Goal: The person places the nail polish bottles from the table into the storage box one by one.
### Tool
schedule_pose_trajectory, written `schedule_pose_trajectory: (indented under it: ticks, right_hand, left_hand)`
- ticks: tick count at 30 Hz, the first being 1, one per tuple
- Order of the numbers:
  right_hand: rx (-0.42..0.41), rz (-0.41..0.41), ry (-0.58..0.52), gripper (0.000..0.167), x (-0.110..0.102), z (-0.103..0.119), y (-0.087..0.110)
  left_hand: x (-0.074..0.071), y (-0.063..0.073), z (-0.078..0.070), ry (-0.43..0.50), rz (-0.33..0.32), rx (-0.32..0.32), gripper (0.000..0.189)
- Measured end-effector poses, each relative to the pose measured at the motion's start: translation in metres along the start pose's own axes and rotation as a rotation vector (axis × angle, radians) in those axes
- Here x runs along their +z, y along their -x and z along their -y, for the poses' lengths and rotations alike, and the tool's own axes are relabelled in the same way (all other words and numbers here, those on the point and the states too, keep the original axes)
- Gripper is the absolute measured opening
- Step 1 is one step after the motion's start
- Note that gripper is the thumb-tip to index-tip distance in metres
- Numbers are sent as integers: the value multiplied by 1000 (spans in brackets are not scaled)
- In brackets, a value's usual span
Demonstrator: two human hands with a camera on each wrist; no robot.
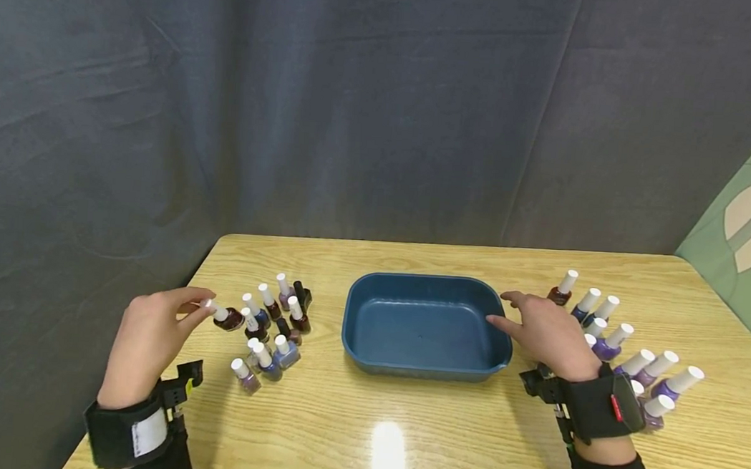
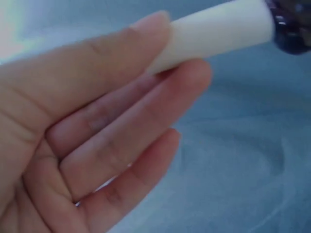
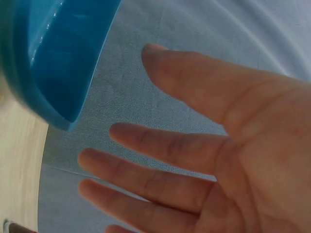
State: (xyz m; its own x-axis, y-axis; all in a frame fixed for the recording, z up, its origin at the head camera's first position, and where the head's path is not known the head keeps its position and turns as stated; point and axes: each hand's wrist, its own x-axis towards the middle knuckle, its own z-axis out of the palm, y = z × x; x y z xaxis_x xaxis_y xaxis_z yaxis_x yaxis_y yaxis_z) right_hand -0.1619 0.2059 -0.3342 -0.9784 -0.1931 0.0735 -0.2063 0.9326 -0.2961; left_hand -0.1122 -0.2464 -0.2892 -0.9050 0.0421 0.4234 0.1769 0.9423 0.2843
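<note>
Between thumb and fingertips my left hand (image 1: 153,328) pinches the white cap of a dark red nail polish bottle (image 1: 231,319), tilted with its glass end to the right. In the left wrist view the long white cap (image 2: 223,31) fills the upper part, and only a bit of dark glass shows at the edge. My right hand (image 1: 553,333) hovers by the right end of a blue plastic basin (image 1: 425,373), fingers stretched and nothing in them. The right wrist view shows its spread fingers (image 3: 165,141) apart from the basin's corner.
Left of the basin stands a cluster of nail polish bottles (image 1: 287,355) in purple, blue and dark shades. Another group of mostly purple bottles (image 1: 610,347) stands on the right, partly behind my right hand. A grey cloth (image 1: 382,120) hangs behind the wooden table (image 1: 312,431).
</note>
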Motion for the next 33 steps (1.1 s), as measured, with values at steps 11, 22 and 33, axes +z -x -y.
schedule_pose_trajectory:
  ticks: [11, 22, 33]
  right_hand:
    - [1, 6, 2, 53, -2, -1, -1]
    - [-20, 12, -6, 51, 2, -1, 0]
    - [-9, 19, -9, 53, 2, -2, 0]
  left_hand:
    - [11, -7, -41, 45, -186, 160, 23]
    - [47, -22, -90, 142, -16, 249, 20]
    - [84, -21, -126, 145, 153, 399, 19]
